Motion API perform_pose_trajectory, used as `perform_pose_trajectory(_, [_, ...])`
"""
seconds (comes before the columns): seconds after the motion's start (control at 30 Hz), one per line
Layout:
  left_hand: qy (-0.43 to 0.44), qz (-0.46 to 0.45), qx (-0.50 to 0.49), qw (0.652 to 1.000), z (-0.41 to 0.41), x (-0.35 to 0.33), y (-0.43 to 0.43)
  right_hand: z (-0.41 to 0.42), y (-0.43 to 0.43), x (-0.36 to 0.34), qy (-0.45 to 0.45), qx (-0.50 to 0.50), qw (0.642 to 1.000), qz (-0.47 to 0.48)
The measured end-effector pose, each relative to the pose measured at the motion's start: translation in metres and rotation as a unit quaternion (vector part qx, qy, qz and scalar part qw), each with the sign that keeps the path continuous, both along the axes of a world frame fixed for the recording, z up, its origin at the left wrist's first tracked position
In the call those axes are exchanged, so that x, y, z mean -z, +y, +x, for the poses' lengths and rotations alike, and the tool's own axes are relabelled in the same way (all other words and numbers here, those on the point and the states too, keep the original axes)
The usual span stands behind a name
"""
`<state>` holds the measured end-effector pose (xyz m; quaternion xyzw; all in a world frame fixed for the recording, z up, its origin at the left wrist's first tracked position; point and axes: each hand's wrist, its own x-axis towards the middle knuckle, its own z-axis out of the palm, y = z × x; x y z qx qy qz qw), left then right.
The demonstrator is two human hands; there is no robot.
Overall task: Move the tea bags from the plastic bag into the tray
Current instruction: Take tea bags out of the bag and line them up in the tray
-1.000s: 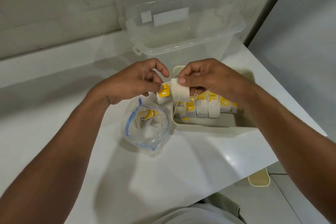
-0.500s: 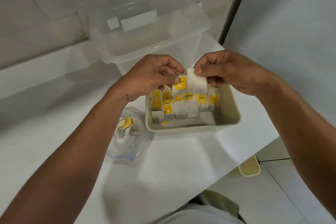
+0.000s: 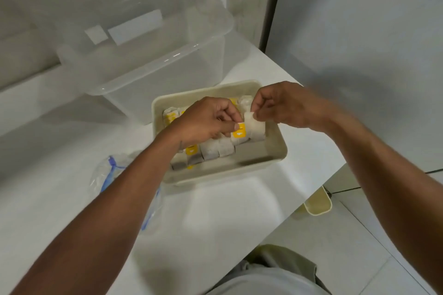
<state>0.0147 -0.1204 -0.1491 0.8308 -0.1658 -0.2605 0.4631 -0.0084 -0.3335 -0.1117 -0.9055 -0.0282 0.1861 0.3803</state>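
While pinched, tea bag (image 3: 254, 127) entered tray (image 3: 227, 172).

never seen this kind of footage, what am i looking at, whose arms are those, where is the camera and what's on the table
There is no machine here: the arms belong to a person working with bare hands. Every picture comes from one wide-angle camera worn on the person's head, looking forward and down, so both arms reach in from the bottom edge.

On the white table stands a beige tray holding a row of tea bags with yellow tags. Left of it lies a clear plastic bag with a blue strip, partly hidden by the left arm. Behind the tray stands a clear plastic box.

The left hand and the right hand together hold one tea bag over the tray. The left pinches its yellow tag and the right pinches the top of the white pouch.
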Motion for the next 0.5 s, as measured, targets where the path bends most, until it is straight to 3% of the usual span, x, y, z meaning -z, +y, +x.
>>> perform_pose_trajectory(0.23, [-0.077, 0.107, 0.005, 0.991, 0.007, 0.008, -0.01, -0.003, 0.009, 0.02, -0.027, -0.028, 0.992, -0.12])
perform_pose_trajectory(0.37, [-0.127, 0.174, 0.032, 0.976, 0.009, 0.012, -0.013, -0.004, 0.017, 0.034, -0.119, -0.053, 0.959, -0.25])
perform_pose_trajectory(0.5, [-0.085, 0.186, 0.061, 0.977, 0.009, 0.013, -0.014, -0.008, 0.023, 0.03, -0.145, -0.107, 0.926, -0.332])
